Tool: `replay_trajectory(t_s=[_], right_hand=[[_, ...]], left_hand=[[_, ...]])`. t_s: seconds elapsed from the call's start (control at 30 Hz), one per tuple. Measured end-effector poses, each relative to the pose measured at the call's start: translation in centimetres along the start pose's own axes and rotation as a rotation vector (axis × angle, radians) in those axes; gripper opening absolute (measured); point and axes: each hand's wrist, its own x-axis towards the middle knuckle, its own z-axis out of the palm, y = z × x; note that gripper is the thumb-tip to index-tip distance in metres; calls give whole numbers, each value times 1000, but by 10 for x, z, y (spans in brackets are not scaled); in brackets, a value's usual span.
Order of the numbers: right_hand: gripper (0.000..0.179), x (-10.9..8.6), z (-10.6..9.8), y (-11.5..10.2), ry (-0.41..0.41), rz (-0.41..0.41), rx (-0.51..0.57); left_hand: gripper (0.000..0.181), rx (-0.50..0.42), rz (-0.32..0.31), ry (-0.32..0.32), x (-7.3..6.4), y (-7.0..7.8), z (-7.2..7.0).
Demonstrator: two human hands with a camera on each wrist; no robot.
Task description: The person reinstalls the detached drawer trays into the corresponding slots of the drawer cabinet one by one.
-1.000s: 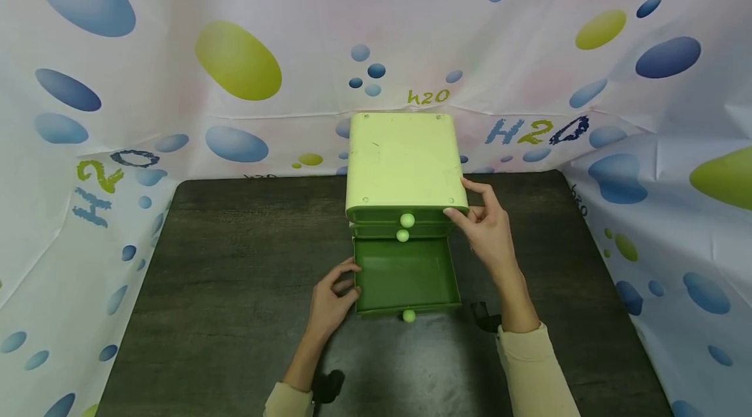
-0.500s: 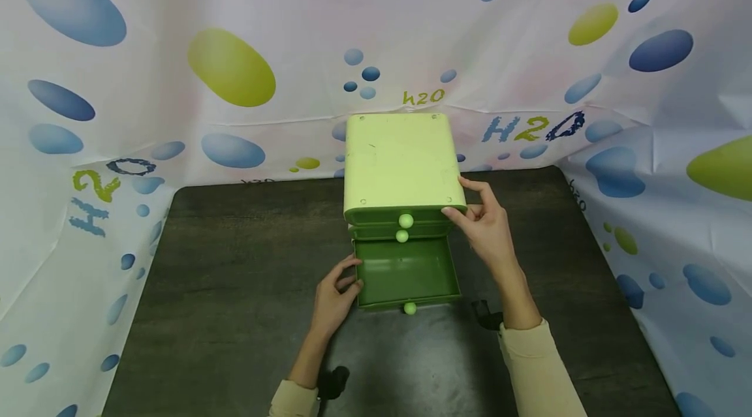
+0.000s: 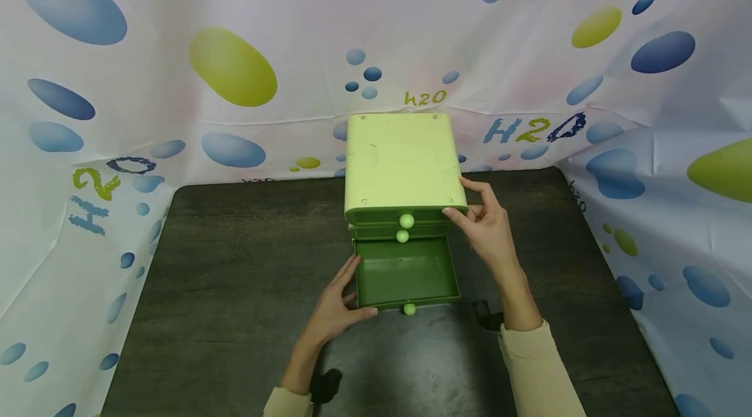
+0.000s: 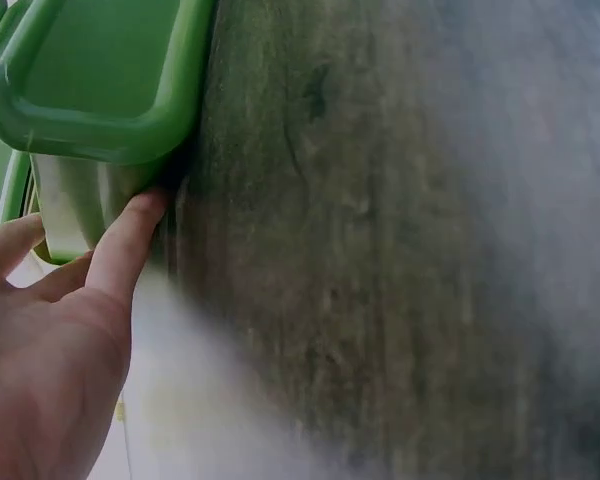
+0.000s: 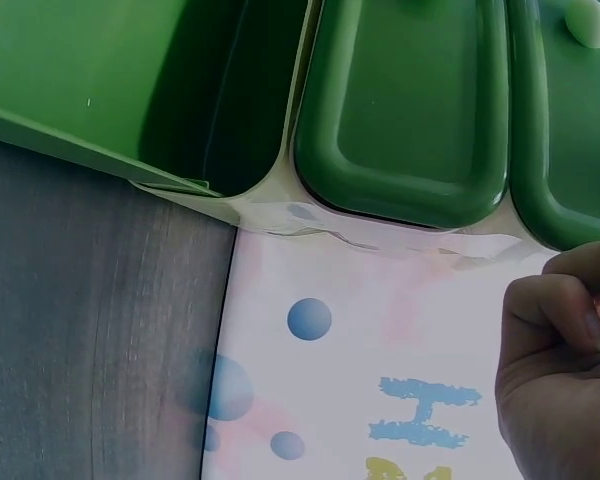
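A pale green mini drawer cabinet (image 3: pixel 404 159) with round knobs stands at the back of the dark table. Its bottom drawer (image 3: pixel 408 271) is pulled out and has nothing in it. My left hand (image 3: pixel 333 312) spans the drawer's front left corner, fingers straight along the side and thumb stretched toward the front. Close up in the left wrist view, a fingertip meets the drawer just behind its green front panel (image 4: pixel 100 85). My right hand (image 3: pixel 489 231) grips the cabinet's front right corner, thumb at the front edge and index finger on the side; its other fingers are curled.
The upper two drawers are closed, with the middle drawer (image 5: pixel 405 110) plain in the right wrist view. A dark wood-grain table (image 3: pixel 247 260) lies beneath. Behind it and at both sides hangs a white sheet (image 3: pixel 305 32) printed with blue and green spots.
The bottom drawer has slid slightly inward. My left hand has spread, its thumb moving from the drawer's side to the front corner. The right hand keeps its grip on the cabinet.
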Motion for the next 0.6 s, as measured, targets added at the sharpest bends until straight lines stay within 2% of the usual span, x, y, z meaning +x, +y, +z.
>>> replay_trajectory(t_s=[0.1, 0.33, 0.6], right_hand=[[57, -1, -1, 1, -4, -3, -5], [57, -3, 0, 2, 13, -21, -29], [57, -2, 1, 2, 11, -25, -20]], left_hand=[[105, 3, 12, 10, 0, -2, 2], [96, 83, -15, 152, -1, -1, 8], [82, 145, -7, 265, -1, -3, 9]])
